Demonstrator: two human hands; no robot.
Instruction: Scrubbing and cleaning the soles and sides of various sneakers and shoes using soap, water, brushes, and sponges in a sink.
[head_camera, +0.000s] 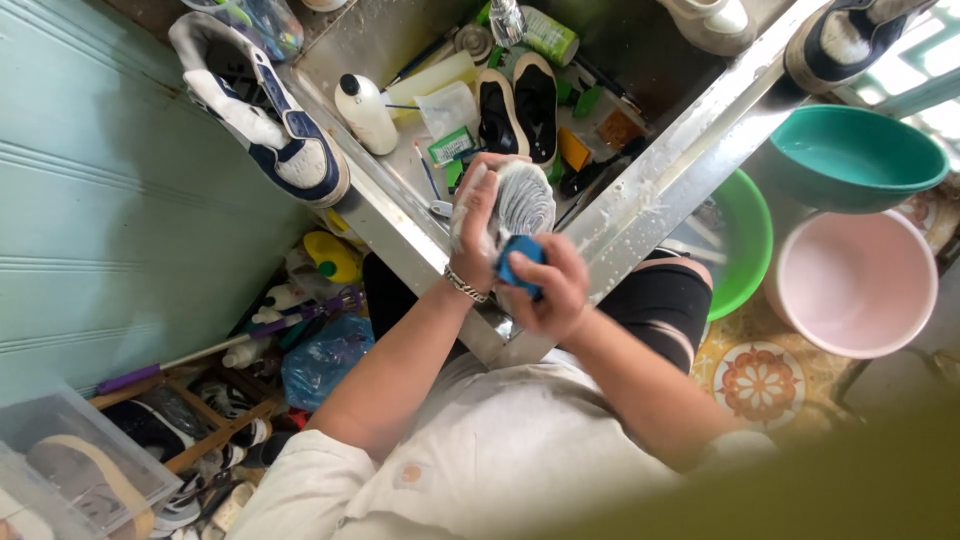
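My left hand (474, 222) grips a soapy white shoe (522, 198), sole turned up, over the near corner of a steel sink (660, 185). My right hand (550, 290) is closed on a blue brush (520, 258) pressed against the heel end of that sole. A metal bracelet sits on my left wrist. Foam covers my left fingers and the shoe.
In the sink lie a black pair of shoes (517, 105), a white bottle (365, 115) and small tools. A white-and-navy sneaker (260, 105) rests on the left rim, another (845, 40) at the top right. Teal (850, 160), green (750, 240) and pink (855, 285) basins stand right.
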